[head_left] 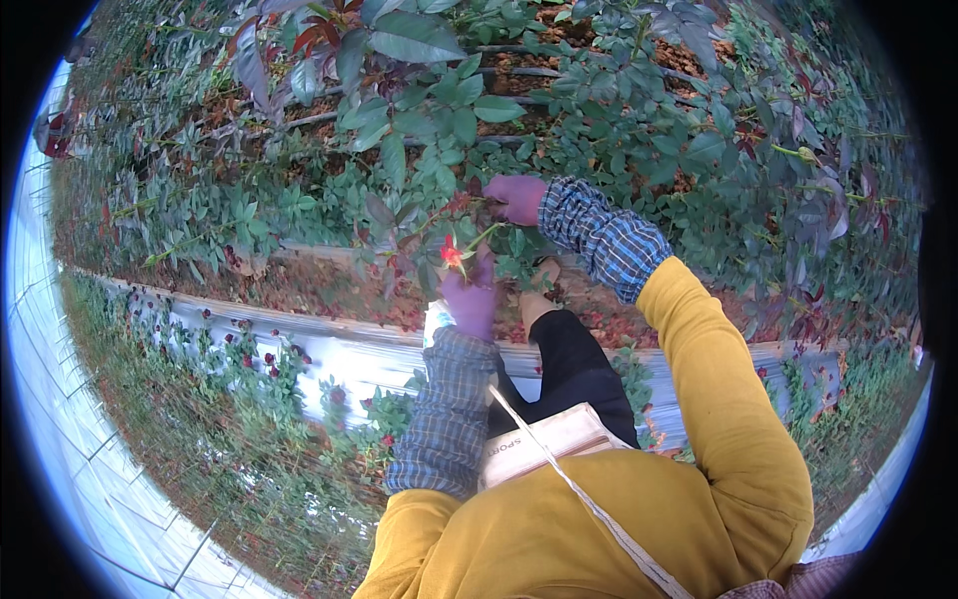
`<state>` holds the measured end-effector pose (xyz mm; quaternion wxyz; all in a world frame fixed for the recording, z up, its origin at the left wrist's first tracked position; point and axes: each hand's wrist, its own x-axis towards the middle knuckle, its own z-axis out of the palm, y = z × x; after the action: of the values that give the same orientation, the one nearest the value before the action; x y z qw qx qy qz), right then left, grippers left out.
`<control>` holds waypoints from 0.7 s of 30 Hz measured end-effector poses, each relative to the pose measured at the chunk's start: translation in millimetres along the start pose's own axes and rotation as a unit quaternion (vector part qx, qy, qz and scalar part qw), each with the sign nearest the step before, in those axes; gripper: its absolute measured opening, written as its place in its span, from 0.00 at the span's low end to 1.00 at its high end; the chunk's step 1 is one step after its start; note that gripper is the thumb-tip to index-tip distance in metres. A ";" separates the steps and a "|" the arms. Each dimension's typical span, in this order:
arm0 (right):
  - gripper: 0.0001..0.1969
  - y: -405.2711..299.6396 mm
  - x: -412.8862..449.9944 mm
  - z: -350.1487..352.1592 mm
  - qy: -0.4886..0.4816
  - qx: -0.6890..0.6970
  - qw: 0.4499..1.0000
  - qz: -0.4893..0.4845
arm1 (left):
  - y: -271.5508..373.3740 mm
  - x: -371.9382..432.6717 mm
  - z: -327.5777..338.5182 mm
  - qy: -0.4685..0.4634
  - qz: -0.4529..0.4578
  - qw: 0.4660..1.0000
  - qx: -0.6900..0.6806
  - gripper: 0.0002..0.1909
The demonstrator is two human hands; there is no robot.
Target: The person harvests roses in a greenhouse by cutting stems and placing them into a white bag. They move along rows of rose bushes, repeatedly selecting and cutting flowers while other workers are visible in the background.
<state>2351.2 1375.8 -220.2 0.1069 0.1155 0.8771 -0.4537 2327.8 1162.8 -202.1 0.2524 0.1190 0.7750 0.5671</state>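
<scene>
My left hand [470,299], in a purple glove and checked sleeve cover, is just below a small red and yellow rose bloom [452,255]. Its fingers are bent near the green stem, but whether they close on it cannot be told. My right hand [516,199], gloved alike, reaches into the rose foliage just above and to the right, fingers curled by reddish leaves and a stem; its fingertips are partly hidden. The green stem [485,235] slants between the two hands. A white object [436,322] shows beside my left wrist, partly covered by it.
Dense rose bushes [449,120] rise in front, with dark irrigation pipes [524,72] among them. Fallen red petals lie on the soil path [337,292]. Behind runs a bed edged with shiny plastic sheeting [337,359]. A pale bag [546,442] hangs at my waist.
</scene>
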 end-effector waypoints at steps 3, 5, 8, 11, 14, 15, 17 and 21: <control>0.12 2.0 -2.6 5.0 -0.005 0.042 0.998 0.051 | 3.5 0.2 1.7 0.008 -0.028 0.999 -0.029 0.11; 0.12 5.4 -3.3 12.1 0.040 0.046 0.996 0.072 | 4.5 -0.7 4.4 0.002 0.002 0.999 -0.050 0.10; 0.12 16.9 -1.1 27.0 0.068 0.092 0.985 0.129 | 5.5 -3.0 6.5 -0.010 0.012 1.000 -0.009 0.09; 0.15 31.3 4.6 38.2 0.053 0.166 0.966 0.191 | 8.4 -5.8 4.7 -0.027 0.001 1.000 -0.004 0.08; 0.10 32.4 4.9 43.0 0.089 0.318 0.909 0.256 | 13.0 -7.4 5.5 -0.030 -0.034 0.997 0.064 0.08; 0.10 30.1 2.9 40.1 0.124 0.400 0.880 0.224 | 14.5 -6.6 7.5 -0.023 -0.029 0.998 0.055 0.08; 0.08 19.8 -6.3 31.9 0.182 0.532 0.797 0.220 | 16.3 -5.3 15.0 -0.013 -0.022 1.000 0.007 0.09; 0.10 -1.0 -31.5 -4.3 0.169 0.333 0.917 0.139 | 19.5 -5.2 20.6 -0.005 0.018 0.999 -0.041 0.10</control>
<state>2380.4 1375.5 -207.8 -0.0255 0.3405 0.6553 -0.6738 2341.1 1183.7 -187.1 0.2509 0.1253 0.7472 0.6025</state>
